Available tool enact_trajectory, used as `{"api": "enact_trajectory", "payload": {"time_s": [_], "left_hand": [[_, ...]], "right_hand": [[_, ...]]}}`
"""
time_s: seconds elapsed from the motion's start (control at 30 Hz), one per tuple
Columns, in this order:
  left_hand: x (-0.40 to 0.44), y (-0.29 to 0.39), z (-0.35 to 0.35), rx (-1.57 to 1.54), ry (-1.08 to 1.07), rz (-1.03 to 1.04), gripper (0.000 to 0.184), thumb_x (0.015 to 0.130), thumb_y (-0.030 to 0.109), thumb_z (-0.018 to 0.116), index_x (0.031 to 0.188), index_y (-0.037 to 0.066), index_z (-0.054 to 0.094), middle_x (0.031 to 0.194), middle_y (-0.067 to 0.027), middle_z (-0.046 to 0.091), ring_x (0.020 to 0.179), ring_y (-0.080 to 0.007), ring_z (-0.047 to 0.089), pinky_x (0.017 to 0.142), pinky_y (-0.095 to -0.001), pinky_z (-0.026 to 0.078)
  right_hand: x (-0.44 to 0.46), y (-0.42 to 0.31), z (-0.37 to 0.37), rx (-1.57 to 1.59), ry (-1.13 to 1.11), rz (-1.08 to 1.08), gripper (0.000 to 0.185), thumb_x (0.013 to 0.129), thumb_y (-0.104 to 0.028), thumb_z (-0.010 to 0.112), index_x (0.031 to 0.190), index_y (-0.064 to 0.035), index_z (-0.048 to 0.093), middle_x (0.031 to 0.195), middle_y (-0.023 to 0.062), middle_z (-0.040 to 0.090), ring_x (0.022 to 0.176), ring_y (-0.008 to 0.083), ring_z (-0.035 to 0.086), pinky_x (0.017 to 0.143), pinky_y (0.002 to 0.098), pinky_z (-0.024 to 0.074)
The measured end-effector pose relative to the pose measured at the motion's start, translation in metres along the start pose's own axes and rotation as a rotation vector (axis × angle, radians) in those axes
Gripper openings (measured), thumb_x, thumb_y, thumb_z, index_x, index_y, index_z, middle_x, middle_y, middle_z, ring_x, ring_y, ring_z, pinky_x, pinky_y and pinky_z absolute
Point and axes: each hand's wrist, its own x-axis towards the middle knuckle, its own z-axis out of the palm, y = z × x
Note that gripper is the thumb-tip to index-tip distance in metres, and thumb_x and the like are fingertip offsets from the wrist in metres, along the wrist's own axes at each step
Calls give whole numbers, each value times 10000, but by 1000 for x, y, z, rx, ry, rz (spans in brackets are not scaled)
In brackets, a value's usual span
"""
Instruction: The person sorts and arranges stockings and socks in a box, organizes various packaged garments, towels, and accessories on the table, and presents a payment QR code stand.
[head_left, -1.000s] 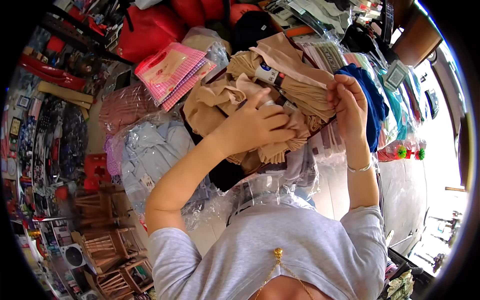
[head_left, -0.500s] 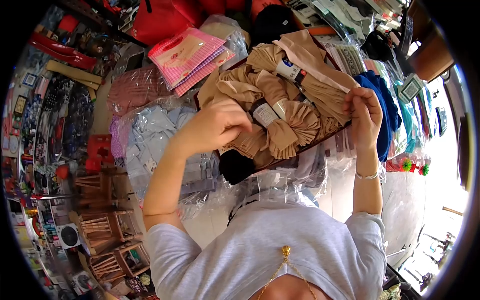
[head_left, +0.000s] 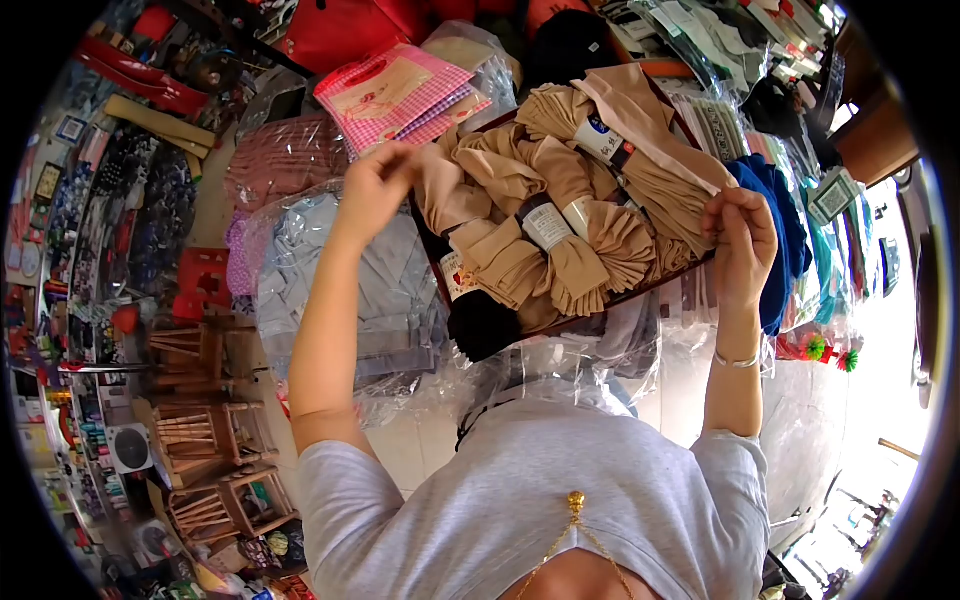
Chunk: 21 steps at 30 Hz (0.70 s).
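Observation:
Several banded bundles of beige stockings (head_left: 545, 225) fill a dark red box (head_left: 640, 288). My left hand (head_left: 378, 190) is at the box's left side with its thumb and fingers pinched on the end of a beige stocking (head_left: 447, 190). At the right, my right hand (head_left: 740, 235) pinches the tip of another beige stocking (head_left: 690, 165) that stretches across the bundles from the top. A black bundle (head_left: 482, 325) lies at the box's lower left corner. White and dark paper bands wrap the bundles.
Pink checkered bags (head_left: 400, 98) lie behind my left hand. Plastic-wrapped grey-blue clothing (head_left: 345, 270) is left of the box. Dark blue cloth (head_left: 775, 240) sits just right of my right hand. Wooden chairs (head_left: 215, 435) stand at the lower left, and red bags (head_left: 350, 35) at the top.
My left hand has moved left from over the middle bundles to the box's left side and now grips a stocking. My right hand keeps its pinch. The view has shifted slightly.

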Motion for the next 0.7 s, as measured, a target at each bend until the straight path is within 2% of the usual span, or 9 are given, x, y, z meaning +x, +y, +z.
{"api": "enact_trajectory", "payload": {"time_s": [0.03, 0.13, 0.2, 0.27, 0.3, 0.37, 0.57, 0.63, 0.7], "left_hand": [[1, -8, -1, 3, -1, 0, 153, 821, 47, 614, 965, -5, 608, 995, -93, 621, 871, -160, 591, 748, -278, 467], [-4, 1, -4, 319, 513, 294, 305, 768, -10, 598, 1070, 19, 566, 959, -109, 618, 871, -229, 588, 786, -325, 459], [-30, 37, 6, 553, 488, 607, 354, 718, -53, 570, 1059, 40, 576, 930, -102, 607, 887, -269, 577, 820, -361, 448], [-48, 42, 15, 531, 5, 841, 441, 684, -61, 599, 1110, 42, 553, 1013, -105, 585, 926, -299, 552, 827, -355, 444], [-50, 48, 24, 528, 4, 836, 441, 684, -61, 599, 1110, 42, 553, 1013, -105, 585, 926, -299, 552, 827, -355, 444], [-55, 62, 40, 675, -368, 558, 484, 622, -42, 637, 1087, 70, 567, 1046, -88, 574, 1018, -298, 517, 894, -376, 413], [-34, 55, 33, 775, -382, 451, 594, 563, 17, 711, 1135, 92, 567, 1016, -82, 584, 1057, -275, 508, 932, -372, 397], [-24, 60, 18, 565, -69, 687, 533, 634, 63, 715, 1146, 91, 568, 1024, -86, 596, 1004, -282, 547, 920, -397, 424], [-22, 54, -20, 551, 54, 613, 450, 733, 109, 680, 1158, 58, 543, 1016, -112, 609, 911, -262, 590, 877, -400, 454]], "right_hand": [[-1, 0, 0, 3, 2, 0, 140, 922, -38, 501, 1036, 1, 573, 856, 49, 623, 707, 81, 553, 633, 185, 422], [-1, -1, 0, 26, 10, 8, 135, 924, -38, 497, 1030, -1, 572, 854, 46, 614, 705, 80, 548, 624, 184, 418], [-2, -2, -1, 17, -9, 12, 130, 926, -41, 497, 1026, -3, 571, 849, 40, 608, 701, 77, 542, 617, 182, 414], [-3, -3, 1, -9, 1, 12, 129, 926, -41, 497, 1025, -3, 571, 847, 40, 606, 701, 76, 541, 616, 181, 412], [-2, -2, 2, -35, -3, 6, 128, 926, -41, 496, 1024, -3, 571, 846, 40, 603, 701, 76, 539, 614, 180, 410], [-2, -1, 1, -49, 0, 7, 129, 927, -42, 496, 1024, -3, 571, 846, 40, 603, 702, 76, 539, 615, 180, 410], [-2, 1, 1, -57, 0, -29, 130, 928, -40, 495, 1026, -4, 571, 845, 36, 606, 700, 72, 539, 621, 178, 415], [-3, -1, -1, -51, 12, -25, 129, 927, -41, 496, 1026, -4, 571, 844, 35, 607, 702, 71, 541, 626, 179, 418], [-6, -2, -3, -67, 5, 25, 127, 929, -45, 494, 1022, -4, 571, 842, 32, 605, 714, 71, 543, 639, 180, 420]]}}
